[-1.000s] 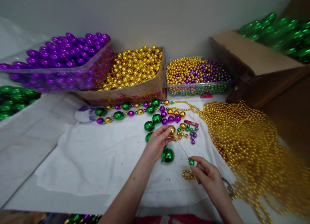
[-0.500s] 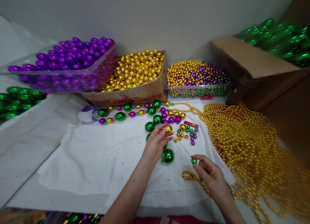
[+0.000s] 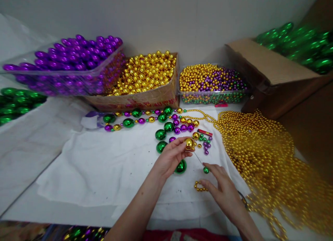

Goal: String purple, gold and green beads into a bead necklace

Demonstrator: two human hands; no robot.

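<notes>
My left hand (image 3: 171, 157) pinches a large gold bead (image 3: 189, 143) above the white cloth (image 3: 104, 168). A thin wire or needle (image 3: 198, 159) runs from that bead down to a small green bead (image 3: 205, 170) by my right hand. My right hand (image 3: 221, 189) lies low on the cloth with its fingers stretched out, fingertips next to the small green bead and a short gold bead strand (image 3: 199, 187). A large green bead (image 3: 180, 167) rests just under my left hand. A strung row of green, purple and gold beads (image 3: 140, 118) lies further back.
Behind stand a clear tray of purple beads (image 3: 70, 65), a cardboard box of gold beads (image 3: 145, 77) and a clear tub of small mixed beads (image 3: 210, 83). A heap of gold bead strands (image 3: 267, 157) fills the right. Green beads (image 3: 15, 104) lie at far left, a cardboard box (image 3: 270, 67) at right.
My left hand has carried the gold bead to the right, closer to the wire's upper end. My right hand has lowered and its fingers have spread beside the small green bead.
</notes>
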